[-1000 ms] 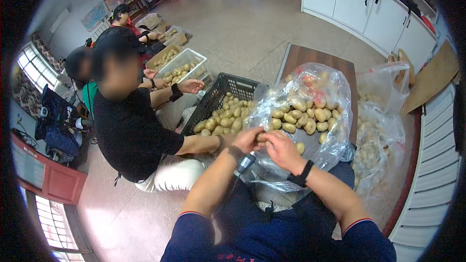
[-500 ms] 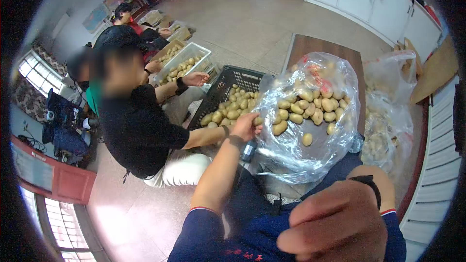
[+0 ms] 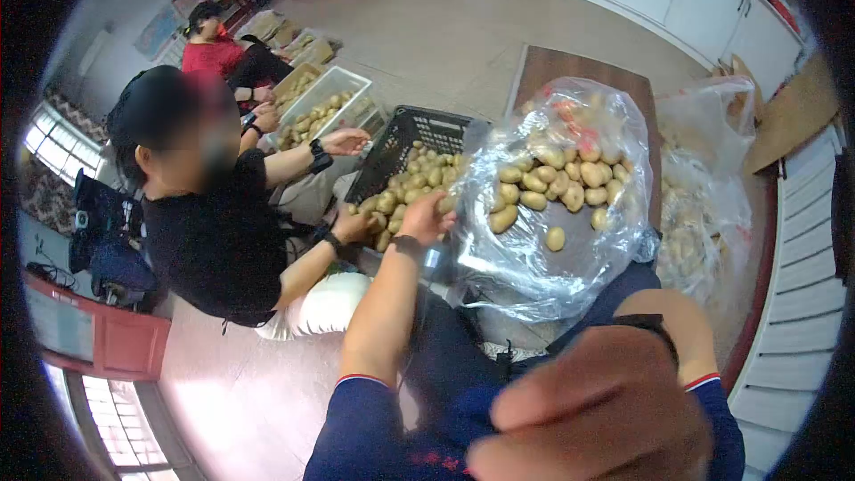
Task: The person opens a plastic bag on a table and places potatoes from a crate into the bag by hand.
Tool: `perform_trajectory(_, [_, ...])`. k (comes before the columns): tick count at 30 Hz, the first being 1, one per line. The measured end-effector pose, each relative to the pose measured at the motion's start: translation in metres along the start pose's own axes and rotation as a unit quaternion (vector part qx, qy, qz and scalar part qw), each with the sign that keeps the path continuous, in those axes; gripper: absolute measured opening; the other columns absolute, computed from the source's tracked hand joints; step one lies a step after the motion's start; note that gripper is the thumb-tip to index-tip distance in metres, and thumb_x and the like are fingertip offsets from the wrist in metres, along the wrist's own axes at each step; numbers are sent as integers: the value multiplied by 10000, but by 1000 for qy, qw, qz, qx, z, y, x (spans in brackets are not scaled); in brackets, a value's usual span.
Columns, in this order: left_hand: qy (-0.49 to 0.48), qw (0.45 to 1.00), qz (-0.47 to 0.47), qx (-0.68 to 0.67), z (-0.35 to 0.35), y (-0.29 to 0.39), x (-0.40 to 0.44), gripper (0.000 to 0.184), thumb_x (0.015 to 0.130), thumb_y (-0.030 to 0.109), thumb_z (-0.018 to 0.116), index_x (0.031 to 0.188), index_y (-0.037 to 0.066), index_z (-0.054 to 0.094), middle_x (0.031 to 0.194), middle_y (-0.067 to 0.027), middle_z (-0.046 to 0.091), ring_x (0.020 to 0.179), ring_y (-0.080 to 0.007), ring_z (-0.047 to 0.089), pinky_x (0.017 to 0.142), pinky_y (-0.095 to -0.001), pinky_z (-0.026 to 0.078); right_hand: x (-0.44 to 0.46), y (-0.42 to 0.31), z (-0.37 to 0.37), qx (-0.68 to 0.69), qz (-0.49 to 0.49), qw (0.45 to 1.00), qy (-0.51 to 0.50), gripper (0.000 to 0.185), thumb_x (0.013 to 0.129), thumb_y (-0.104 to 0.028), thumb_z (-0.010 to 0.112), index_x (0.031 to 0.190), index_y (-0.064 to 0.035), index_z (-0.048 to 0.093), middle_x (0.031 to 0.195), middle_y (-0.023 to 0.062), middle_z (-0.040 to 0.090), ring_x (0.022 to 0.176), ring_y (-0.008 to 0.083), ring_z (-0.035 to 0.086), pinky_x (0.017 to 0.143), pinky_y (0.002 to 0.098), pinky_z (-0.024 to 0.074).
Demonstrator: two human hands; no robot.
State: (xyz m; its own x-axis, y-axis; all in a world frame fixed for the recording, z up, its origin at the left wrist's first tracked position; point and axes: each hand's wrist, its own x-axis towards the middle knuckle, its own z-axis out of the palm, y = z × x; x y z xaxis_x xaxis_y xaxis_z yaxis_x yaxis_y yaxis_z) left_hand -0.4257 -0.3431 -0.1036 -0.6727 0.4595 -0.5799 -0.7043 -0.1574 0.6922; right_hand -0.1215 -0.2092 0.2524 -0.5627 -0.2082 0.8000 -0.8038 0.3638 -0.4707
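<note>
My left hand is at the near right side of a black crate of potatoes. Its fingers close round a single potato, partly covered by them. Close to the camera, my right hand looms large and blurred with its fingers curled together; whatever lies inside the curl is hidden. In front of me, an open clear plastic bag holds many potatoes, one of them apart from the pile.
A co-worker in black sits on the left, one hand at the crate. Beyond are a white crate of potatoes and another person in red. The bag rests on a brown board; more filled bags stand right.
My left hand has moved left, from the bag's edge to the crate. The co-worker's near hand has drawn back to the crate's near side. My right hand has shifted slightly left and down.
</note>
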Motion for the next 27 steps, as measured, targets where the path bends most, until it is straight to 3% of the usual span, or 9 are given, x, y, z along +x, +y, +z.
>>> perform_trajectory(1, [23, 1000, -7, -4, 15, 6, -12, 288, 929, 237, 585, 1143, 54, 526, 893, -92, 605, 694, -239, 625, 531, -312, 535, -5, -6, -9, -34, 76, 995, -58, 165, 862, -97, 539, 814, -68, 694, 841, -14, 681, 705, 135, 610, 616, 283, 510])
perform_trajectory(4, [31, 999, -4, -27, 1, 5, -1, 269, 944, 237, 566, 1122, 41, 518, 935, -122, 611, 722, -256, 637, 551, -336, 552, 23, 18, -4, 73, -117, 983, -119, 104, 771, -127, 599, 785, -83, 692, 808, -18, 665, 680, 137, 595, 602, 288, 500])
perform_trajectory(8, [42, 996, 38, -73, -26, 4, 1, 364, 949, 212, 544, 1231, 4, 445, 1108, -215, 563, 903, -373, 647, 671, -420, 593, 27, 11, 2, 60, -136, 982, -116, 116, 650, -168, 679, 746, -103, 689, 764, -23, 644, 647, 140, 575, 583, 295, 487])
perform_trajectory(13, [77, 992, 72, -71, -41, 7, 3, 252, 961, 156, 517, 1156, -3, 533, 1059, -168, 617, 886, -293, 652, 676, -357, 613, 22, 13, -5, 73, -140, 971, -182, 237, 499, -219, 780, 698, -128, 686, 710, -29, 619, 606, 143, 549, 560, 303, 471])
perform_trajectory(16, [131, 983, 86, -98, -46, 10, -1, 143, 935, 95, 514, 948, -47, 508, 897, -139, 601, 742, -296, 654, 629, -403, 618, -2, 39, 27, 32, -57, 994, -89, 283, 756, -91, 638, 1033, -39, 661, 974, 72, 662, 844, 182, 638, 682, 283, 503])
perform_trajectory(20, [190, 969, 106, -117, -50, 12, -5, 131, 915, 49, 531, 803, 8, 475, 787, -83, 524, 697, -279, 623, 681, -427, 629, -69, 118, 77, 70, 181, 974, -113, 374, 771, -70, 581, 1142, -27, 599, 1043, 129, 642, 945, 309, 632, 784, 386, 513])
perform_trajectory(24, [210, 969, 95, -87, -73, 11, 8, 109, 899, 43, 534, 968, -38, 556, 901, -143, 557, 864, -265, 597, 706, -429, 618, -185, 201, 102, -84, 391, 907, -130, 390, 801, -90, 561, 1182, -14, 530, 1111, 186, 585, 1030, 358, 585, 865, 446, 485])
perform_trajectory(26, [143, 973, 152, 96, -140, -11, 55, 205, 899, 66, 545, 1079, -30, 540, 928, -138, 566, 831, -257, 597, 703, -411, 610, -231, 221, 97, -129, 444, 879, -121, 383, 803, -99, 568, 1176, -19, 529, 1131, 191, 571, 1048, 357, 574, 882, 457, 474])
perform_trajectory(27, [141, 982, 119, 31, -121, -1, 43, 234, 903, 74, 538, 1117, -20, 536, 931, -131, 574, 825, -250, 597, 690, -404, 607, -243, 228, 88, -190, 480, 848, -124, 377, 815, -113, 561, 1178, -17, 536, 1150, 196, 564, 1064, 372, 564, 902, 465, 464])
